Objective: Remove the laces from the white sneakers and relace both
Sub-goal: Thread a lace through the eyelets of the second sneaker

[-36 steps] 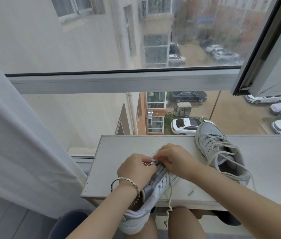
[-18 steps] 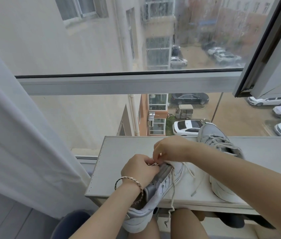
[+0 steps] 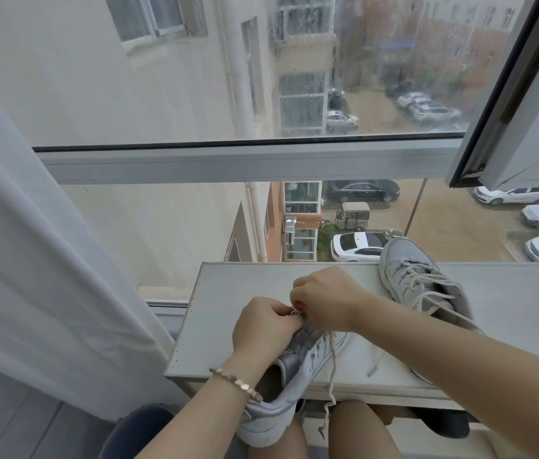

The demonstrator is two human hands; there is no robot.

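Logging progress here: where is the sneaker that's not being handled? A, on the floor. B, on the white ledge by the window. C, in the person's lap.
B: the second sneaker lies on the ledge, at the right, laces threaded; left hand and right hand are at the near sneaker.

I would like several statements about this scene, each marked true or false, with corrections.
1. The left hand and right hand both work at the near sneaker. True.
2. The far sneaker lies on the floor. False: it rests on the white shelf.
3. The bracelet is on the right wrist. False: it is on the left wrist.
4. A lace hangs from the near sneaker over the shelf edge. True.
5. The far sneaker has no lace. False: laces are threaded in it.
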